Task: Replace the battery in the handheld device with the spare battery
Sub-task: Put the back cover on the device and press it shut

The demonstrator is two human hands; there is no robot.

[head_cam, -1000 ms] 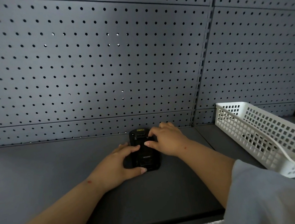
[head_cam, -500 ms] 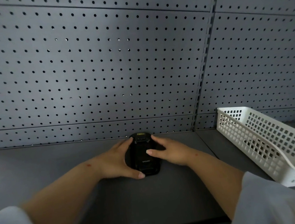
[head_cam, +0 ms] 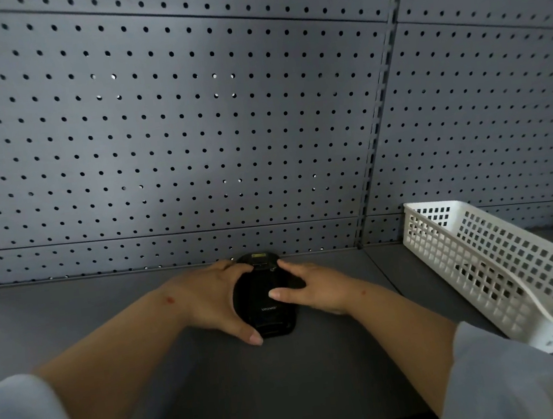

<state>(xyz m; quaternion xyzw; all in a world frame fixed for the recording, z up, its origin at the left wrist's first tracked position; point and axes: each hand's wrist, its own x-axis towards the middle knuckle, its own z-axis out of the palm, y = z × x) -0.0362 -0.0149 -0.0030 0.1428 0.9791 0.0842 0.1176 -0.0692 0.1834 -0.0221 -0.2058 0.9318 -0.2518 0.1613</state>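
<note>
Both hands bracketed the black handheld device (head_cam: 263, 297) lying back-up on the shelf (head_cam: 74, 318), left fingers (head_cam: 237, 270) cupping its side, right fingers (head_cam: 279, 293) pressing its back, apparently steadying it for opening.

Dim, soft light on the pegboard (head_cam: 162, 126); wide-angle bending, blurred edges.

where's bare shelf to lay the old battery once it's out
Bare shelf runs left of the left hand to the frame edge, and between the forearms near the front edge. A narrower strip lies between the right hand and the white basket. It is crowded around the handheld device.
</note>
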